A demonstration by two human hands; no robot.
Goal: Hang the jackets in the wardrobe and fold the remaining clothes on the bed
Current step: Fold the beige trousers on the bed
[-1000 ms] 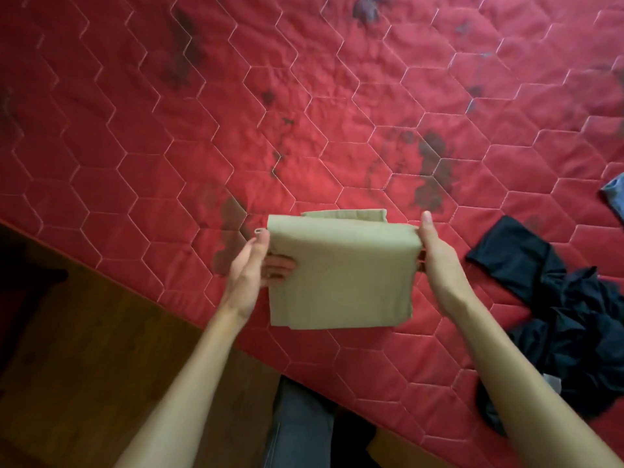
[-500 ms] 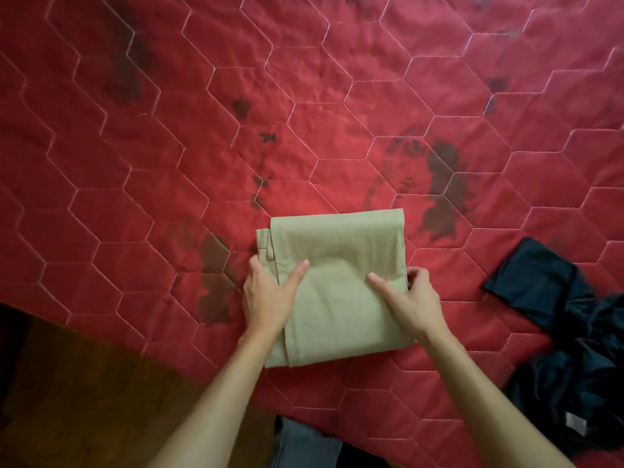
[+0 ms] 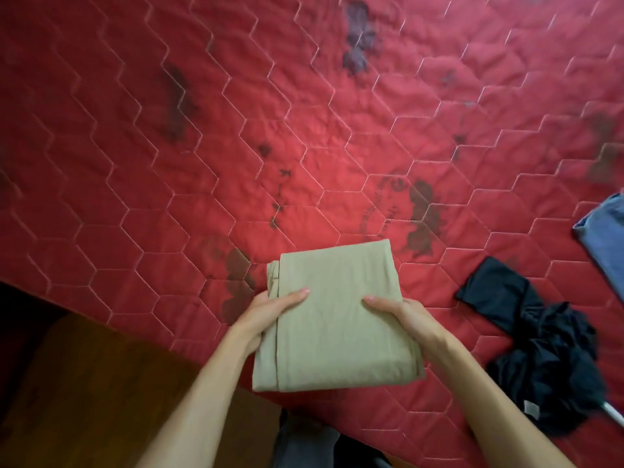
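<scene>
A folded beige garment [image 3: 334,315] forms a neat rectangle just above the near edge of the red quilted bed [image 3: 236,130]. My left hand [image 3: 266,315] grips its left side, thumb on top and fingers underneath. My right hand [image 3: 401,315] grips the right side the same way. A crumpled black garment [image 3: 540,349] lies unfolded on the bed to the right. A blue-grey garment [image 3: 607,238] shows at the right edge of the view.
The bed's near edge runs diagonally from mid left down to the bottom centre, with dark wooden floor [image 3: 84,383] below it. Dark printed patches mark the quilt. My legs in grey trousers [image 3: 304,444] show at the bottom.
I first held the beige garment upright, then laid it flat on the bed under my palms. Now both hands grip its sides and it sits nearer the bed's edge.
</scene>
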